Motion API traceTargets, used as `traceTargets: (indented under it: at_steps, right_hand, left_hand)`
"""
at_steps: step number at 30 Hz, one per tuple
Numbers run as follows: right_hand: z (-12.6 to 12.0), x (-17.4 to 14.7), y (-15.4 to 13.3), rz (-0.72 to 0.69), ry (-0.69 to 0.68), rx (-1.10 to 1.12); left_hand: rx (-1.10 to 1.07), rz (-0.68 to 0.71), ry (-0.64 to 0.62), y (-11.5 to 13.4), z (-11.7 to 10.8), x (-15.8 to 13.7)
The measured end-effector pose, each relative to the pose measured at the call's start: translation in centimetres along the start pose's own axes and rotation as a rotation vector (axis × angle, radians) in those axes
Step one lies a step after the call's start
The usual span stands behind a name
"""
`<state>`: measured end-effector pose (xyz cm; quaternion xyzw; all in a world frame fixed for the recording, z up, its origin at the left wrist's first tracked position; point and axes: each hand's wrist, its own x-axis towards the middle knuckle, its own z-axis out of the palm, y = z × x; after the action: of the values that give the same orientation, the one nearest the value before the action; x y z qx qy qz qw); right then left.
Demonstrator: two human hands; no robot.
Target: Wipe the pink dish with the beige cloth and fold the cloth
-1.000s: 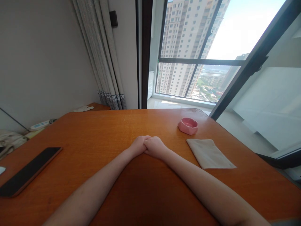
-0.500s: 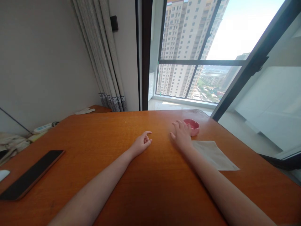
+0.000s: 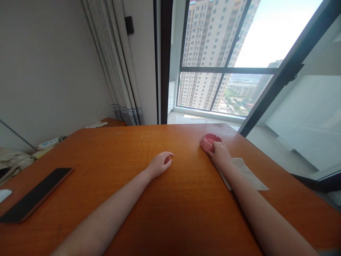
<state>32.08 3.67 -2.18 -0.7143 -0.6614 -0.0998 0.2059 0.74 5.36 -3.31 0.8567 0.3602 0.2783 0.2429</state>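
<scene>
The right hand (image 3: 220,153) pinches the pink ashtray's (image 3: 208,141) near rim. It looks stiff, light, breakable. The left hand (image 3: 160,163) rests loosely curled, empty.

I count 2 hands of mine: my left hand (image 3: 160,164) and my right hand (image 3: 220,153). There is 1 pink ashtray (image 3: 208,141). There is 1 folded cloth (image 3: 246,173). There is 1 black phone (image 3: 34,194). All of these are on 1 brown table (image 3: 128,142). I see 1 curtain (image 3: 117,64) and 1 big window (image 3: 229,57).
</scene>
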Motion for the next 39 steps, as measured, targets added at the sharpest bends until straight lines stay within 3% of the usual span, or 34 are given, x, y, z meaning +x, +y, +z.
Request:
traceTargets:
  at_steps: [3, 6, 10, 14, 16, 19, 23, 26, 31, 34, 39]
  right_hand:
    - [-1.4, -0.5, -2.6, -0.152, 0.011, 0.102]
    - [-2.4, -1.5, -6.2, -0.427, -0.032, 0.217]
    - [-2.3, -3.2, -10.1, -0.689, -0.104, 0.353]
    - [-1.7, -4.5, -11.3, -0.746, -0.107, 0.448]
    - [-1.8, -4.5, -10.8, -0.638, -0.042, 0.44]
    - [-2.3, -3.4, -8.7, -0.336, 0.014, 0.313]
    - [-3.3, -1.3, -4.8, 0.049, -0.22, 0.05]
    - [-4.1, -0.5, -2.4, 0.191, -0.41, -0.023]
    - [-5.0, -0.5, 0.4, 0.343, -0.577, -0.131]
    - [-5.1, -0.8, 1.3, 0.446, -0.737, -0.085]
    - [-5.2, -1.3, -0.3, 0.487, -0.925, 0.049]
  left_hand:
    - [0.082, 0.094, 0.105, 0.7, -0.4, -0.2]
    - [0.27, 0.228, 0.162, 2.0, -0.9, -0.5]
    - [0.477, 0.397, 0.0, 4.1, -1.5, -0.8]
    - [0.518, 0.359, -0.089, 4.6, -2.6, -1.6]
    - [0.502, 0.284, -0.059, 4.0, -3.8, -2.6]
    - [0.533, 0.083, 0.031, 1.7, -7.0, -4.7]
    - [0.694, -0.226, 0.18, -3.1, -12.1, -7.2]
    - [0.748, -0.359, 0.225, -6.1, -14.6, -8.3]
    - [0.804, -0.424, 0.195, -8.3, -15.4, -8.9]
    - [0.775, -0.419, 0.163, -8.7, -15.2, -9.0]
    - [0.771, -0.399, 0.134, -8.8, -14.9, -9.0]
